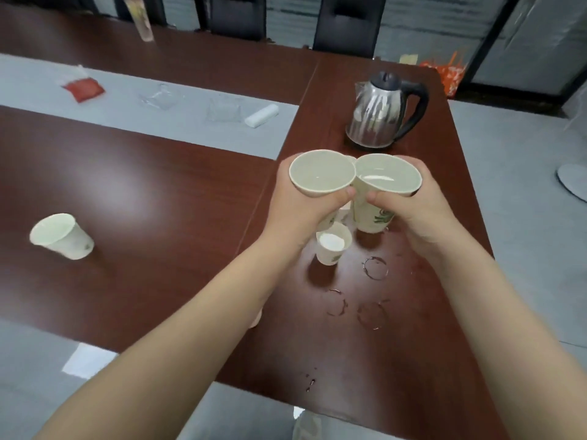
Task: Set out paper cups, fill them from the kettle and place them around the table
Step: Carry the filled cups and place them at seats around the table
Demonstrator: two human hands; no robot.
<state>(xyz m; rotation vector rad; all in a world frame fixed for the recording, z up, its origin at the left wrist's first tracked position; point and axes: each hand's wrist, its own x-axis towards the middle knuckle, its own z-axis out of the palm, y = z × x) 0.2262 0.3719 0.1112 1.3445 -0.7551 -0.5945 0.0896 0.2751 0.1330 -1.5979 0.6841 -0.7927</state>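
Cups in mid-distribution. Left hand (295,206) and right hand (413,206), fingers curled round left cup (322,173) and right cup (389,174), hold both raised, rims touching, just in front of kettle (381,112). Both held cups show water. Third cup (333,247) stands on table (158,185) farther in front; fourth cup (62,236) sits well left of kettle. Filling seems done; most placing remains.

1 cup (344,215) mostly hidden behind left hand (295,211); its print can't be read. Far tube-like thing (141,22) blurred, cut off at top edge.
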